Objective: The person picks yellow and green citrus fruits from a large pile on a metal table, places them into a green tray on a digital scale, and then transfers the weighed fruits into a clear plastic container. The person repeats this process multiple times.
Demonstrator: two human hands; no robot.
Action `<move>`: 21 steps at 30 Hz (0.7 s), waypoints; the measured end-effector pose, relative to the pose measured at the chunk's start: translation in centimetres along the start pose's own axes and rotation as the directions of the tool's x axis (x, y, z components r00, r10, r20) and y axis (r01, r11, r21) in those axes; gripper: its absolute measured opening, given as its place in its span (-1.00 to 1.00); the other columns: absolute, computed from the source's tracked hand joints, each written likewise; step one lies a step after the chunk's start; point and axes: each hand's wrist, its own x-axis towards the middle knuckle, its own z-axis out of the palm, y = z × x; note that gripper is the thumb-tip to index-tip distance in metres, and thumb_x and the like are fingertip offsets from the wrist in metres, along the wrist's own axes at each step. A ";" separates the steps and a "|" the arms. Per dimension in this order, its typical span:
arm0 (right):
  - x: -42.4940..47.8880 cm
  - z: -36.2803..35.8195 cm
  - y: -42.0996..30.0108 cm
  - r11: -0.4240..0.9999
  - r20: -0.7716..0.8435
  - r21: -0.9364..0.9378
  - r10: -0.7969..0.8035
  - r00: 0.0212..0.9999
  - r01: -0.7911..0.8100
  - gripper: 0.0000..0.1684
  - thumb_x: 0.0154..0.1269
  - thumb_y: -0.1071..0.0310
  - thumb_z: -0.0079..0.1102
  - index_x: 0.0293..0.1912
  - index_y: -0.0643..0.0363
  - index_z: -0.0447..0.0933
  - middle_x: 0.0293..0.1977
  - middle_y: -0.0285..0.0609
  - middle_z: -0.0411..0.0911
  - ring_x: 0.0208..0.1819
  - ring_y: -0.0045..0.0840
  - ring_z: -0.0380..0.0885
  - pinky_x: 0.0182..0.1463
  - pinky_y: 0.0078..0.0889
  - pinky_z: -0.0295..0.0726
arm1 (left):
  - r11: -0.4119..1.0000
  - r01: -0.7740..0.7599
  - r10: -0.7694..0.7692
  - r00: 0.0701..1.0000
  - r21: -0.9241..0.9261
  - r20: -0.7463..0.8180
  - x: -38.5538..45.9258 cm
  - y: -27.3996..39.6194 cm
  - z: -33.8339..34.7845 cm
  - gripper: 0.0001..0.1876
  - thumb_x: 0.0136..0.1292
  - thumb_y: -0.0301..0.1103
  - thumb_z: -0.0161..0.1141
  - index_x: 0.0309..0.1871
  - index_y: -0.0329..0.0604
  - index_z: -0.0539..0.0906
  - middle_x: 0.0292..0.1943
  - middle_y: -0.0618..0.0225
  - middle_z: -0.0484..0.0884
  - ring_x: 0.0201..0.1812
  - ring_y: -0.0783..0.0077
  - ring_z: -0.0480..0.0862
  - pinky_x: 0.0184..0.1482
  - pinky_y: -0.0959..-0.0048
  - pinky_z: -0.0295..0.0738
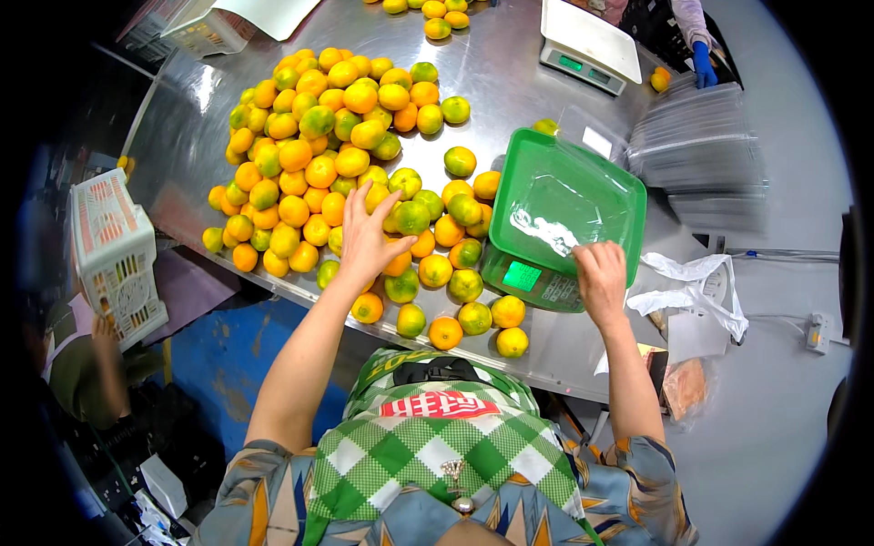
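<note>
My left hand point(372, 235) is spread over the near side of a heap of yellow-green mandarins point(321, 170), its fingertips close to the fruit and nothing gripped. A clear plastic clamshell container point(573, 188) rests on the green tray of a digital scale point(500, 211), with no fruit in it. Bent fingers of my right hand point(602, 280) pinch the container's near edge. Below the tray, the scale's lit green display point(522, 276) faces me. Several loose mandarins point(466, 285) lie between my left hand and the scale.
Stacked clear plastic containers point(696, 157) stand right of the scale. A second, white scale point(590, 44) is at the back, near a co-worker's blue-gloved hand point(705, 66). At left, another person holds a white plastic crate point(116, 252). A white plastic bag point(689, 293) lies at right.
</note>
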 end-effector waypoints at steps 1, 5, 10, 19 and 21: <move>-0.2 0.2 -0.3 1.000 0.011 0.001 -0.014 1.000 0.014 -0.76 0.00 0.51 0.21 -0.25 0.14 0.50 -0.39 -0.20 0.43 -0.22 -0.27 0.47 0.01 -0.17 0.40 | 0.999 0.033 -0.035 0.997 0.035 0.070 0.8 0.0 0.4 -0.26 -0.14 -0.15 0.51 0.22 0.11 0.51 0.40 0.07 0.10 0.39 -0.21 0.07 0.29 -0.16 0.20; 1.5 -2.4 -1.8 0.987 0.069 0.159 -0.030 0.997 0.018 -0.72 -0.06 0.42 0.30 -0.26 0.15 0.51 -0.37 -0.20 0.45 -0.17 -0.24 0.47 -0.01 -0.18 0.41 | 0.984 0.090 -0.120 0.972 0.152 0.202 1.8 0.3 1.7 -0.21 -0.23 -0.09 0.55 0.20 0.09 0.52 0.42 0.08 0.03 0.44 -0.22 -0.08 0.24 -0.41 0.12; 6.2 -2.1 -5.6 0.956 0.047 0.291 -0.054 0.997 0.038 -0.68 -0.08 0.38 0.32 -0.24 0.18 0.52 -0.30 -0.10 0.48 -0.14 -0.22 0.48 -0.07 -0.23 0.45 | 0.990 0.062 -0.075 0.993 0.129 0.096 1.6 -0.6 3.0 -0.33 -0.23 -0.17 0.54 0.03 -0.16 0.59 0.33 0.05 0.18 0.39 -0.17 0.03 0.38 -0.04 0.13; 13.1 9.7 -11.6 0.944 0.562 -0.155 -0.158 0.812 0.291 -0.78 0.08 0.38 0.16 -0.20 0.07 0.49 -0.10 -0.15 0.42 -0.05 -0.31 0.45 -0.11 -0.26 0.50 | -0.640 0.354 -0.148 0.814 -0.682 0.561 -1.1 -0.4 -2.8 -0.32 0.21 0.30 0.00 0.15 -0.09 0.43 0.14 0.18 0.49 0.16 0.04 0.49 0.02 -0.06 0.51; 13.3 11.8 -11.4 0.924 0.579 -0.196 -0.160 0.800 0.327 -0.75 0.12 0.34 0.14 -0.15 0.03 0.48 -0.11 -0.19 0.42 -0.07 -0.36 0.45 -0.14 -0.30 0.50 | -0.742 0.358 -0.078 0.793 -0.567 0.604 -2.6 -0.4 -2.8 -0.28 0.18 0.40 -0.08 0.12 -0.05 0.44 0.11 0.17 0.50 0.11 0.04 0.52 -0.16 0.04 0.55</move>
